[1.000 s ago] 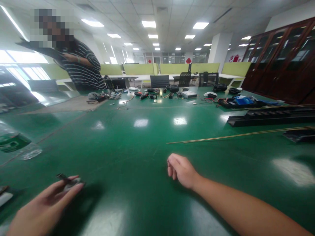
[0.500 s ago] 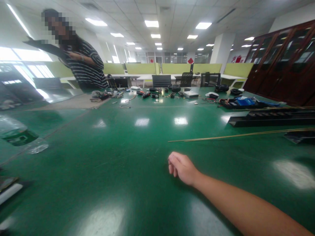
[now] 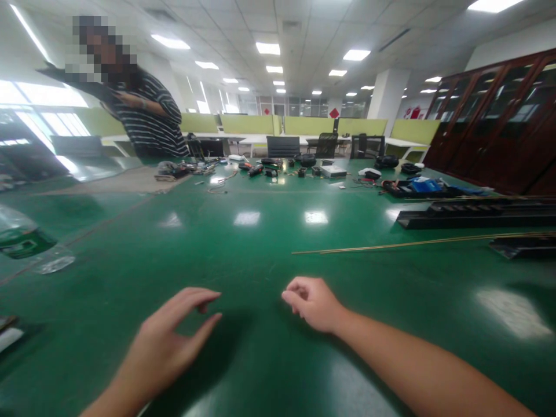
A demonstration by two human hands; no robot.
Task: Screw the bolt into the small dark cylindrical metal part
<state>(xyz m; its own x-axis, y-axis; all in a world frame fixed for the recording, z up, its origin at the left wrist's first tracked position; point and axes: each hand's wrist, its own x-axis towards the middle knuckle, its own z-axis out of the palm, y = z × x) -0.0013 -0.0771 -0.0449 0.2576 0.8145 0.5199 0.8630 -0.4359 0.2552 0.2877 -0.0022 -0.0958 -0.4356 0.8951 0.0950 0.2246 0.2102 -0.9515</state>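
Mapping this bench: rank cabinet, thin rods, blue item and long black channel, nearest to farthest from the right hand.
1. Thin rods, beyond the right hand.
2. Long black channel, right, beyond the rods.
3. Blue item, past the channel.
4. Cabinet, far right.

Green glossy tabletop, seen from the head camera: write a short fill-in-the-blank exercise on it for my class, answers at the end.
1. The left hand, thumb and fingers apart, holds ____.
2. The ____ hand is nearer the thin gold-coloured rods.
3. The clear plastic bottle with a green label is at the picture's ____ edge.
4. The standing person's dark top has white ____.

Missing words: nothing; right; left; stripes.
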